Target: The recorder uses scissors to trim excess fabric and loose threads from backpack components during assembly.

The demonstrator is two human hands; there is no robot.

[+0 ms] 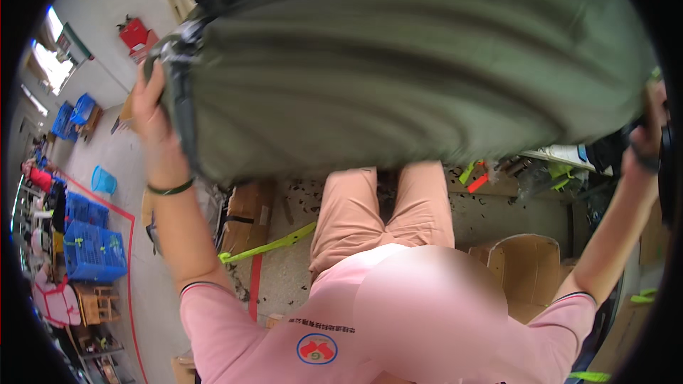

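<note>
A big olive-green fabric bag [398, 64] fills the upper part of the head view, raised in front of me. My left hand [148, 107] grips its left edge by the dark trim, a green band on that wrist. At the far right my right hand [651, 135] holds the bag's other edge, partly hidden at the rim of the picture. Below the bag I see my pink shirt and tan trousers.
Open cardboard boxes [523, 263] stand on the floor to my right, another box [245, 217] to my left. A yellow-green strap [267, 245] lies on the floor. Blue crates [92, 249] and a light blue bucket [103, 181] sit far left, behind a red floor line.
</note>
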